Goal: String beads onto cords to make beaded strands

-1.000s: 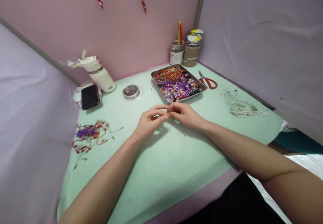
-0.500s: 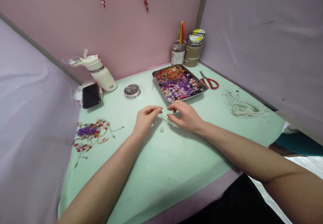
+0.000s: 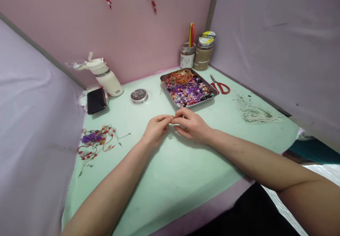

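Observation:
My left hand (image 3: 155, 129) and my right hand (image 3: 190, 124) meet fingertip to fingertip low over the green table (image 3: 170, 172), just in front of the metal tray (image 3: 205, 83). Both are closed in a pinch on a thin thread, which is barely visible between the fingertips. A small clear bead (image 3: 170, 136) lies on the table right under the fingertips. The tray holds many purple, red, white and black beads (image 3: 187, 91) and a tangle of orange cord (image 3: 180, 76).
Red-handled scissors (image 3: 220, 85) lie right of the tray. Two jars (image 3: 196, 53) stand at the back. A thread spool (image 3: 138, 95), a black phone (image 3: 95, 100) and a white bottle (image 3: 105, 77) sit at left. Beaded strands (image 3: 94, 142) lie at far left, pale cord scraps (image 3: 259, 115) at right.
The hands drew a little apart half a second ago, showing a loop of thin thread, and have now come back together with fingertips touching.

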A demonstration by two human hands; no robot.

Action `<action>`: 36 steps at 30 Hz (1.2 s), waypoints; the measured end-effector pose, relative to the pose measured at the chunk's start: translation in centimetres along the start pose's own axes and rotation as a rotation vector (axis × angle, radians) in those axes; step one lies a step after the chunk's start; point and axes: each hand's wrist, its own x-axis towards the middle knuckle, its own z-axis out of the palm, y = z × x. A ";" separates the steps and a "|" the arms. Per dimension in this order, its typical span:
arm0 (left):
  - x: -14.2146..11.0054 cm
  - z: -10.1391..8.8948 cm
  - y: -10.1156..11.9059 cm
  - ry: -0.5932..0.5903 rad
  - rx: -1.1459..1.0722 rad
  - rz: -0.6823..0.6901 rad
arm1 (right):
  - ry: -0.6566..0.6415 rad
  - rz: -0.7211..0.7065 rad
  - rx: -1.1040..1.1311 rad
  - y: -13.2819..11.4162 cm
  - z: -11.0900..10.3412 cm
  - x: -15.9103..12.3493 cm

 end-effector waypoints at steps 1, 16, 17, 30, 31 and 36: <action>-0.1 0.0 0.0 -0.005 0.001 0.003 | 0.012 0.012 0.017 0.0 0.1 0.0; 0.0 0.3 -0.1 0.087 -0.082 0.111 | 0.073 0.400 0.184 -0.2 0.6 0.1; 0.0 0.3 -0.1 0.080 -0.097 0.110 | 0.054 0.385 0.114 -0.1 0.4 0.1; -0.5 0.6 0.3 -0.007 -0.149 0.014 | -0.028 0.558 0.221 -1.5 0.0 1.0; -0.6 0.7 0.2 -0.022 -0.141 0.016 | -0.014 0.600 0.253 -1.8 0.0 1.2; -0.3 0.5 0.0 0.027 -0.153 0.039 | -0.077 0.551 0.359 -2.9 -0.6 1.4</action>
